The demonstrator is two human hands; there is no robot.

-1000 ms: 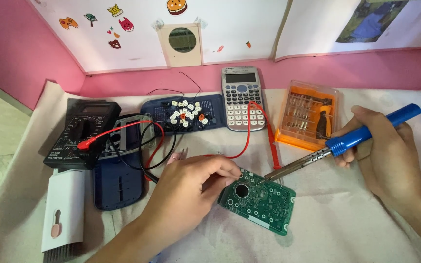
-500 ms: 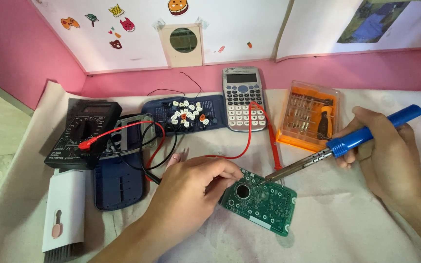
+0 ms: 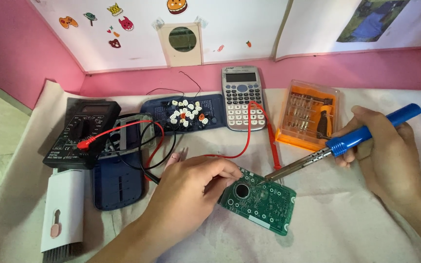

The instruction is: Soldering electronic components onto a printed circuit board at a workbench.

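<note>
A green circuit board (image 3: 264, 202) with a round hole lies on the white cloth in front of me. My left hand (image 3: 193, 187) rests on its left edge, fingers pinched together at the board's upper corner; what they pinch is too small to tell. My right hand (image 3: 383, 148) holds a blue-handled soldering iron (image 3: 347, 141). Its metal tip points left and down and touches the board's top edge next to my left fingertips.
Behind the board lie a grey calculator (image 3: 242, 97), an orange screwdriver-bit case (image 3: 308, 114), a dark blue casing with small white keys (image 3: 186, 112), a black multimeter (image 3: 81, 131) with red and black leads, another blue casing (image 3: 115, 180) and a white brush tool (image 3: 64, 212). A pink wall stands behind.
</note>
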